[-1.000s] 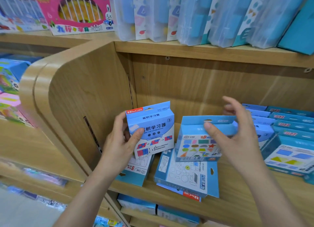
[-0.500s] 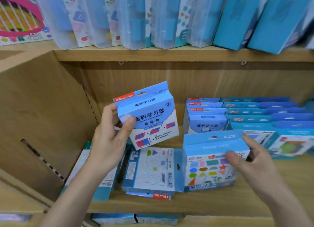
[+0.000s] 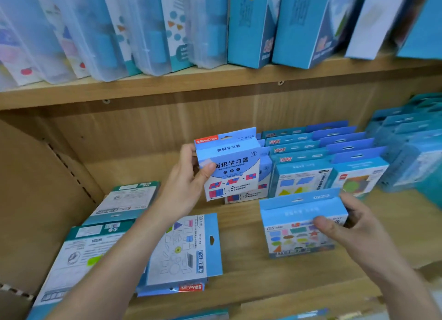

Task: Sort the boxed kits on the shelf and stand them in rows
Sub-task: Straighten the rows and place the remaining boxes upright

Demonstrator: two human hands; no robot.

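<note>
Both kits are thin card cartons, so my read is light, stiff at the edges and corners, and soft in the broad printed faces, with a glossy print that's a bit slick. Best hold is across the thickness near a side edge. Avoid the hang tab on top, since it folds. Left hand [image 3: 189, 188] is clamped on the area kit [image 3: 229, 166]: thumb on the front face, fingers wrapped behind the near side edge, box upright and in the air. Right hand [image 3: 346, 226] is clamped on the shapes kit [image 3: 301, 226]: thumb on the front, fingers behind the far edge, box upright, low over the shelf board [image 3: 251, 267]. I can't tell if its base touches. The standing rows [image 3: 311, 157] sit just behind both grips, and the area kit overlaps the front of the end row. The flat kits [image 3: 181, 250] lie under the left wrist, with green-edged boxes [image 3: 124, 200] further out on that side. Versus half a second ago, the area kit has travelled from clear of the rows to right in front of the end row. The shapes kit stays put in front of the rows, and both holds are unchanged.
</note>
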